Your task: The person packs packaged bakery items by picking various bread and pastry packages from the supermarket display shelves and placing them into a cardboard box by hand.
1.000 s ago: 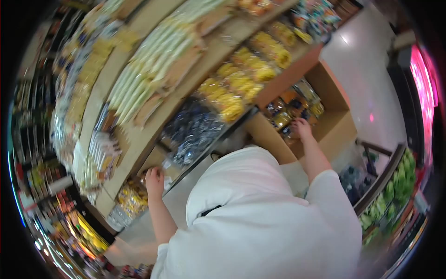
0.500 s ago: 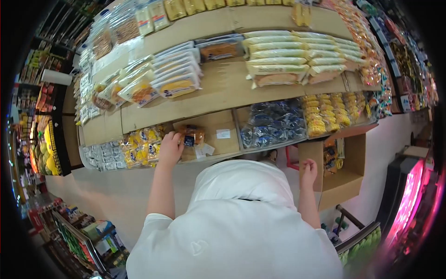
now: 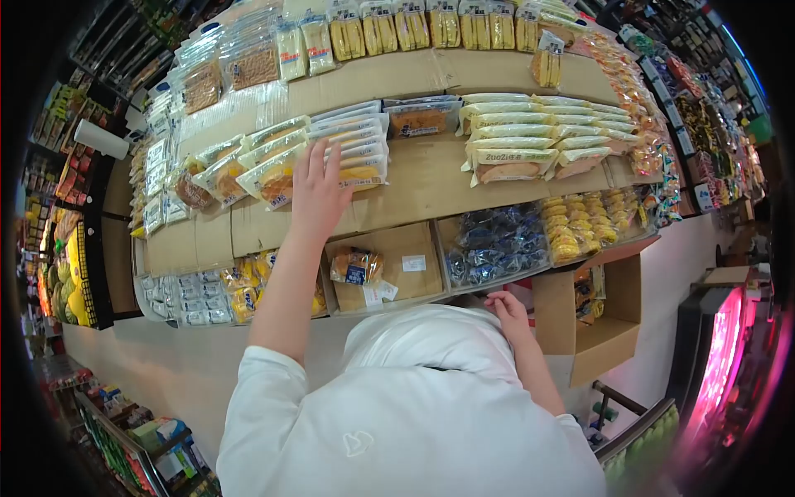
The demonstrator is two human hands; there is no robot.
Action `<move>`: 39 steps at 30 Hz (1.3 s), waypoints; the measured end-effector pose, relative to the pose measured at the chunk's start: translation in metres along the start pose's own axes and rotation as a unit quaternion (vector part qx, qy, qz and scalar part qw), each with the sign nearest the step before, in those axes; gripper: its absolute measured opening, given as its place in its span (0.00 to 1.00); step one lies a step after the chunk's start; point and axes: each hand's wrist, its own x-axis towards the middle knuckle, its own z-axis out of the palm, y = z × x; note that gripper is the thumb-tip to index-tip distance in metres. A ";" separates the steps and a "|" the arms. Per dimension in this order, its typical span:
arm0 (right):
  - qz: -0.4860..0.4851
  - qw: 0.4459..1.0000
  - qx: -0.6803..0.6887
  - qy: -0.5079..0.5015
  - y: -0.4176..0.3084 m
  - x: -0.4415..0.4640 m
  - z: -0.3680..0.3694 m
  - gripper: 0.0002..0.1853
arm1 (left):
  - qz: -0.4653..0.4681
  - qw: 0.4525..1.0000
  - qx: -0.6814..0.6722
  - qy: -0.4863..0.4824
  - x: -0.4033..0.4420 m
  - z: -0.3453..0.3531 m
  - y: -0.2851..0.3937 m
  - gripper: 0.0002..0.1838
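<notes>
My left hand [image 3: 321, 189] is over the middle shelf, fingers spread, at the row of white-wrapped bread packs [image 3: 364, 149]; whether the fingertips touch them is unclear. Below it, a brown bread pack with a blue label [image 3: 358, 267] lies in a cardboard-lined compartment [image 3: 414, 286] beside small white labels. My right hand [image 3: 507, 308] is low near my waist, its fingers loosely curled with nothing visible in them. To its right stands an open cardboard box [image 3: 609, 352] with a few brown and yellow packs [image 3: 588, 298] inside.
Dark blue packs [image 3: 497, 240] and yellow packs [image 3: 571, 224] fill the lower compartments at right. Green-white packs [image 3: 513, 157] line the middle shelf. A pink-lit case [image 3: 719, 348] stands at far right, and a dark cart frame [image 3: 633, 427] is at lower right.
My left hand has left the brown bread pack in the lower compartment and moved up to the middle shelf. My right hand has shifted left, away from the cardboard box, towards my waist.
</notes>
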 end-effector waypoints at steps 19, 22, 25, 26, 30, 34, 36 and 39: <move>0.078 0.994 0.013 0.076 -0.019 -0.035 -0.002 0.09 | -0.034 0.974 0.033 -0.221 0.026 0.030 0.005 0.30; 0.086 0.993 0.011 0.086 -0.016 -0.040 -0.004 0.09 | -0.012 0.971 0.032 -0.235 0.028 0.025 0.006 0.28; 0.086 0.992 -0.004 0.089 -0.015 -0.046 -0.007 0.09 | 0.000 0.973 -0.008 -0.232 0.027 0.032 0.004 0.28; 0.085 0.992 -0.014 0.090 -0.015 -0.048 -0.008 0.09 | 0.001 0.973 -0.015 -0.231 0.024 0.036 0.002 0.28; 0.075 0.990 -0.067 0.097 -0.016 -0.059 -0.017 0.09 | -0.046 0.964 -0.041 -0.258 0.026 0.022 0.013 0.27; 0.050 0.995 -0.037 0.083 -0.021 -0.058 -0.030 0.10 | -0.165 0.891 -0.347 -0.241 0.029 -0.018 0.041 0.26; 0.015 0.998 0.004 0.054 -0.037 -0.049 -0.034 0.11 | -0.224 0.801 -0.503 -0.233 0.022 -0.030 0.072 0.26; -0.071 0.981 0.179 -0.016 -0.093 -0.034 -0.027 0.17 | -0.293 0.635 -0.665 -0.264 0.000 -0.027 0.112 0.29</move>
